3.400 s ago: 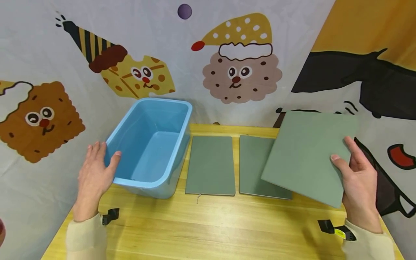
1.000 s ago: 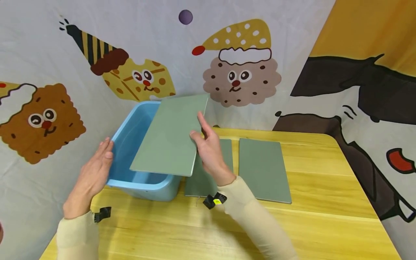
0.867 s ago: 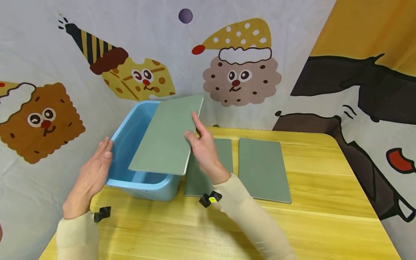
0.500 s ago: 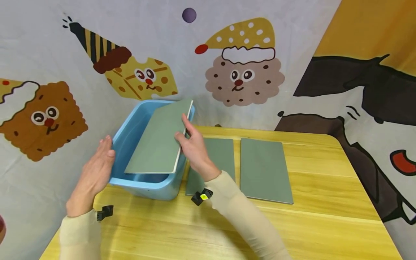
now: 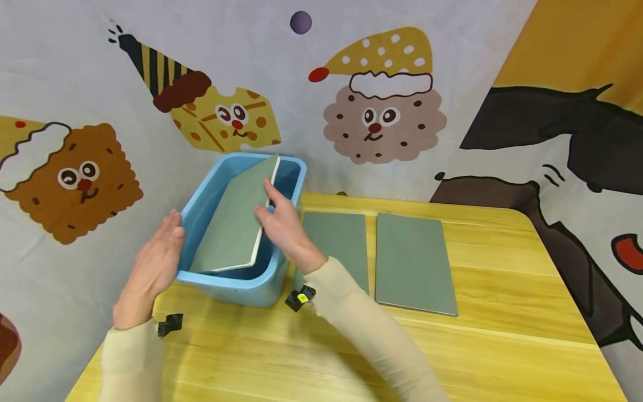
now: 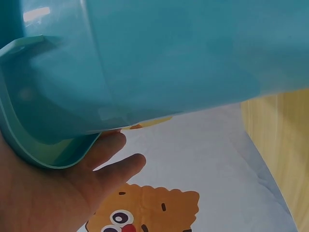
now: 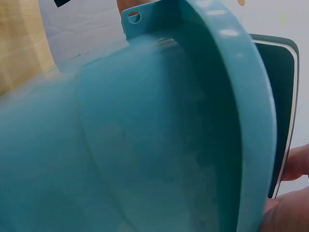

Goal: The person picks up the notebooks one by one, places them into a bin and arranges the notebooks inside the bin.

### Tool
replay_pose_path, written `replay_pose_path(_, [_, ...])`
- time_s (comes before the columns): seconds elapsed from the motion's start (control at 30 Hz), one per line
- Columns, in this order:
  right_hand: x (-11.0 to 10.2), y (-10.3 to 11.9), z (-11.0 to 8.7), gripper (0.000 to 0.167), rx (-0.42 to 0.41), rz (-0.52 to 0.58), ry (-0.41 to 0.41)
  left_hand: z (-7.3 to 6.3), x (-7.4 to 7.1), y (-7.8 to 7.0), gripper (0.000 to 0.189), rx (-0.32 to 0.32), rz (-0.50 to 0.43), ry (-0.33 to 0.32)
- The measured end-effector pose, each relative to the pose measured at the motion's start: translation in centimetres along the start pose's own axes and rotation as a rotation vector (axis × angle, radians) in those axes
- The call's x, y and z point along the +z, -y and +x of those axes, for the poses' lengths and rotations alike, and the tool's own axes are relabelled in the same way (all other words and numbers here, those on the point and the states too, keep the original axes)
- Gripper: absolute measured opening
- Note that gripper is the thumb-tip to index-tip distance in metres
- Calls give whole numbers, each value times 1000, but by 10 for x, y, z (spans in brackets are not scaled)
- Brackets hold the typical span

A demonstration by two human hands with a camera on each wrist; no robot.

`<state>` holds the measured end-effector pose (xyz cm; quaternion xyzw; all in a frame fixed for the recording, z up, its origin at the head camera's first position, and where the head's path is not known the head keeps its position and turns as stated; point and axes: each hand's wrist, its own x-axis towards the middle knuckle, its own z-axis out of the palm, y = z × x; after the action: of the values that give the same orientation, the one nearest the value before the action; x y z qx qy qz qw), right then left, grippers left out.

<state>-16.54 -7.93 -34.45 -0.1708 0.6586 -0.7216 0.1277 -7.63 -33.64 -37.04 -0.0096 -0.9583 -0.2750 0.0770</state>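
In the head view, my right hand (image 5: 286,226) pinches the right edge of a grey-green notebook (image 5: 231,223), thumb on top of the cover. The notebook tilts, its left side down inside a blue plastic tub (image 5: 226,291) and its right edge still raised. My left hand (image 5: 156,257) rests against the tub's left rim with straight fingers. The left wrist view has that hand (image 6: 53,203) at the rim, under the tub's side wall (image 6: 193,58). Past the tub rim in the right wrist view, the notebook's white-edged corner (image 7: 281,72) shows beside my right fingers (image 7: 295,162).
Two more grey-green notebooks lie flat to the tub's right, one (image 5: 341,245) partly behind my right arm and another (image 5: 417,262) further right. All stand on a wooden table (image 5: 502,312). A cartoon-printed cloth (image 5: 311,123) hangs close behind the tub.
My right hand has carried the notebook from the right side across to the tub, then lowered and tilted it inside. The left hand has stayed at the tub's left rim.
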Motion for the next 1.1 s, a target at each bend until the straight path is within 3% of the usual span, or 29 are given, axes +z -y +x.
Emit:
replay_pose_path(0.27, [8,2,10,68,33,-43,43,5,2,-3,79,-2,2,3])
replay_pose_path(0.47, [11,2,17,71,55,-170,81,5,1,-4,76,-25,2,16])
replay_pose_path(0.7, [18,-1,27,77,87,-184,135,3,3,-3,75,-28,2,13])
replay_pose_path(0.83, [16,3,23,78,37,-313,139,1,4,-4,73,-43,6,30])
replay_pose_path(0.93, [4,11,11,71,-29,-409,96,1,6,-6,73,-49,15,40])
replay_pose_path(1.1, [-27,13,-10,56,-169,-455,-8,0,7,-9,75,-60,23,23])
